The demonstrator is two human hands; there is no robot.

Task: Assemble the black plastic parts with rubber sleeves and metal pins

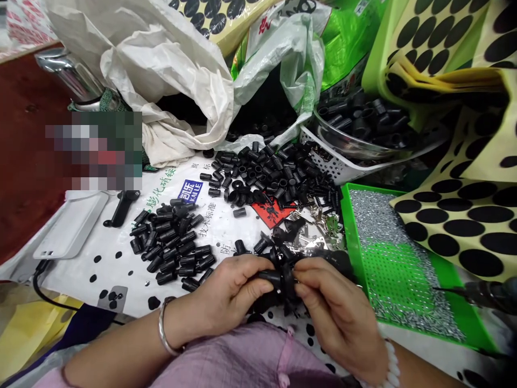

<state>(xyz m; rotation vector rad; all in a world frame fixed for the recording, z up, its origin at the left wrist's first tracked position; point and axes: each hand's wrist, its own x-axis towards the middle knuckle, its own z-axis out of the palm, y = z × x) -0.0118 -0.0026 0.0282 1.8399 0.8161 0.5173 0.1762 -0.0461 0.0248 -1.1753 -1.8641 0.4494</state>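
My left hand (230,293) and my right hand (337,312) meet low in the middle, both closed on one small black plastic part (283,280) with a flanged end. The left thumb and fingers pinch its tube side, the right fingers grip the flange side. Just beyond the hands lie loose black fittings and small shiny metal clips (319,231). To the left of my left hand a neat heap of black tube pieces (173,242) rests on the white printed sheet (121,253).
A larger scatter of black sleeves (266,172) lies further back beside a white perforated basket (343,167) and a clear bowl of black parts (363,126). A green tray of small screws (396,258) sits right. Black-dot sticker sheets (464,221), plastic bags (169,64), a phone (70,223).
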